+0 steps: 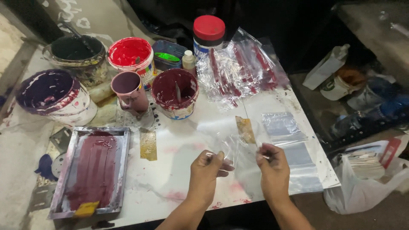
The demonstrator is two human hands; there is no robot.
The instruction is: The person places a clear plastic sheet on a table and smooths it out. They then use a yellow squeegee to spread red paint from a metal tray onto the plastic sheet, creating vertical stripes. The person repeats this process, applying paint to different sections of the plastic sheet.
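— Two forearms reach in from the bottom edge; what do they hold?

— One clear bag point(233, 150), stretched between them just above the white bench point(179, 179). Left hand point(207, 167) has its fingers pinched shut on the bag's left edge; right hand point(269, 162) is pinched shut on its right edge.

— What lies around them?

— Flat clear bags point(294, 157) sit in a stack just right of the right hand. A maroon-smeared screen frame point(91, 170) lies well to the left, near the bench's front edge, with a yellow squeegee point(148, 145) beside it.

— And further back?

— Open paint tubs: maroon point(175, 91), red point(131, 53), purple point(53, 96), plus a mauve cup point(129, 89). A red-lidded jar point(208, 34) stands behind a heap of printed bags point(240, 68) streaked with red.
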